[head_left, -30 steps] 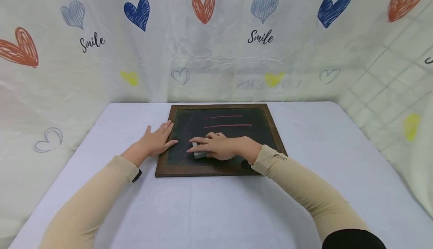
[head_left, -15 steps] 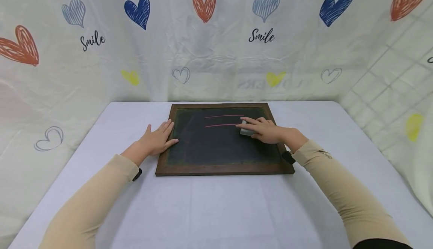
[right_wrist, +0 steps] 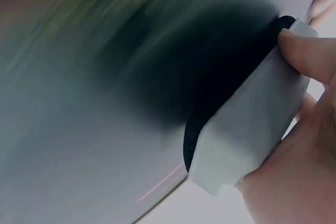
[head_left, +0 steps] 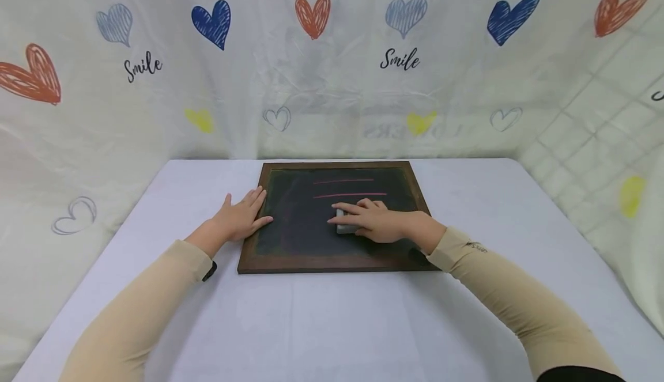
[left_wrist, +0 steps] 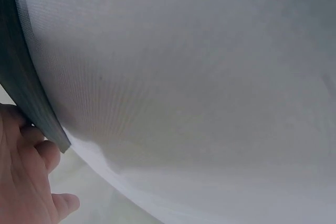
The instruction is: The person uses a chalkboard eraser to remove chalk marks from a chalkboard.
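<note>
Since half a second ago the right hand (head_left: 381, 220) has slid the eraser (head_left: 344, 224) from the chalkboard's (head_left: 311, 232) far right toward its middle, just below the two red lines (head_left: 350, 188). Its grip pinches the eraser; the blurred wrist view seems to agree. The left hand (head_left: 240, 216) rests flat, fingers straight, on the chalkboard's left frame, on the desk (head_left: 332, 324).

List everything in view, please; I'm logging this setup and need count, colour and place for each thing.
chalkboard: one, dark with brown wooden frame, flat mid-table
chalk lines: two, pink-red, on the board's far part
eraser: one, grey-white, on the board under the right hand
table: one, white-covered
backdrop: one, white with coloured hearts and "Smile", behind the table
left hand: flat on the board's left frame
right hand: holds the eraser
</note>
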